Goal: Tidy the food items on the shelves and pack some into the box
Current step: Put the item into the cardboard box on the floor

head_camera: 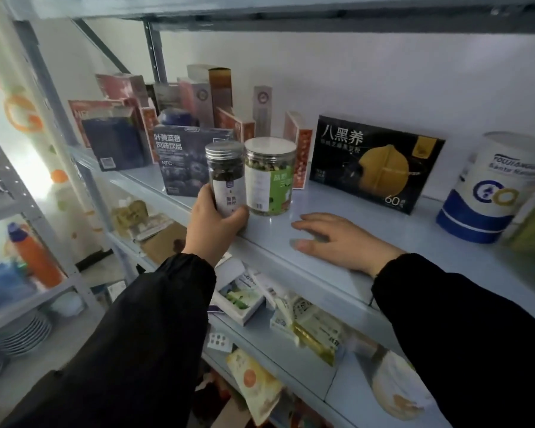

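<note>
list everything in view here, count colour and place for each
upper shelf: 1, pale blue, mid frame
slim jar: 1, clear, silver lid, front edge of upper shelf
wide jar: 1, clear, white lid, green label, right beside slim jar
blueberry drink box: 1, dark blue, behind-left of jars
black box: 1, black and yellow, right of jars
tin: 1, white and blue, shelf's right end
cartons: several, red, brown, grey, back left
packets: many, white, yellow, green, lower shelves
plates: one stack, white, lower left rack
orange bottle: 1, blue cap, left rack
left hand: grips slim jar
right hand: flat on upper shelf
</note>
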The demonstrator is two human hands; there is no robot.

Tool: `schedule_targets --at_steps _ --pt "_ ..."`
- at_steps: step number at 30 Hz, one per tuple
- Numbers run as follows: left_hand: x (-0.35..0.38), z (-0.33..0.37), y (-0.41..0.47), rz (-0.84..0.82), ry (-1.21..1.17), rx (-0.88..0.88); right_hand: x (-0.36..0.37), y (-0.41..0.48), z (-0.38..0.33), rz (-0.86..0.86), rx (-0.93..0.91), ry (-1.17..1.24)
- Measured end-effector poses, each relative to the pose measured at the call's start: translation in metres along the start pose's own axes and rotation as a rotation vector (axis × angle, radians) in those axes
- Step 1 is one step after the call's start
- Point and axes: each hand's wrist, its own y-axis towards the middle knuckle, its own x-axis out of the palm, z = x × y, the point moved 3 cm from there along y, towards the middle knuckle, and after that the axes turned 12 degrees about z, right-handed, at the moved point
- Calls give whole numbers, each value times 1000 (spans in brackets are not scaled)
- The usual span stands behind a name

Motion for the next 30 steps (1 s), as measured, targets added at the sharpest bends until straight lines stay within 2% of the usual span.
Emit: schedule_targets --at_steps 3,7,10,12,17,19,22,25,30 --pt "2 18 -24 -7 -185 70 -7 -11 -4 105 69 304" --pt "28 55 -56 -277 -365 133 -20 -27 4 214 144 594" --pt "59 70 -77 -378 -416 55 -31 -48 22 214 226 943" --pt "82 77 -93 -393 -439 -50 -37 -64 33 190 228 1079" --pt "146 95 -119 -483 -580 -453 -57 -92 56 233 250 1198" --pt "158 104 -123 -496 -622 -516 -61 -95 68 276 276 1166" --pt "167 101 -123 -495 -638 -524 -62 -91 80 315 319 1111" --pt "168 94 -120 -413 -626 -519 -61 -85 81 302 311 1097" --pt "173 91 -119 -379 -597 -442 -61 -82 82 273 284 1194"
